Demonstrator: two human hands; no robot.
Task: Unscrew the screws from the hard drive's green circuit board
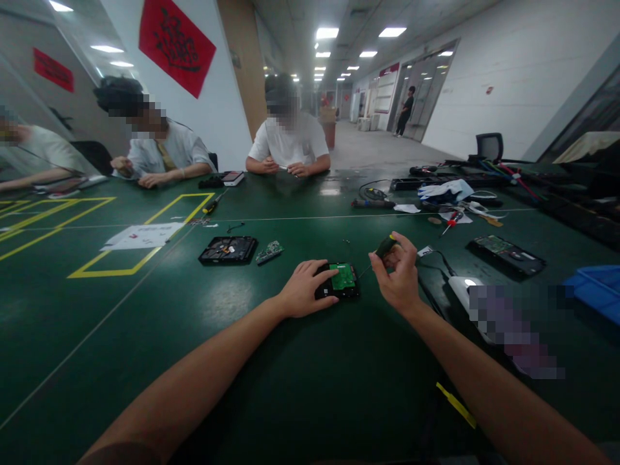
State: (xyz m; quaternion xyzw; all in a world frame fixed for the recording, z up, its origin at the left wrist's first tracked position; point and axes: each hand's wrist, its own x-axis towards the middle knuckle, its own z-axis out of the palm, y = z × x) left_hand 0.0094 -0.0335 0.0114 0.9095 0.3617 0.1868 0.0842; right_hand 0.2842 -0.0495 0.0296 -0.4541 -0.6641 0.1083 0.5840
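Observation:
A black hard drive (pixel 349 294) with a green circuit board facing up lies on the table in front of me. My left hand (pixel 301 292) grips it from the left, fingers over its top and the thumb along the near edge. In my right hand (pixel 401 276) is a screwdriver (pixel 386 246) with a dark green handle, held tilted between thumb and fingers. Its thin shaft points down and left toward the drive's right edge; whether the tip touches is too small to tell. A few tiny dark pieces (pixel 345 241) lie just beyond the drive.
An opened drive case (pixel 228 250) and a loose circuit board (pixel 270 252) lie left. Rightward are another drive (pixel 506 254), a partly blurred white device (pixel 467 294) with a cable, and a blue bin (pixel 595 294). Tools and gloves (pixel 445 191) lie farther back. Several people sit opposite.

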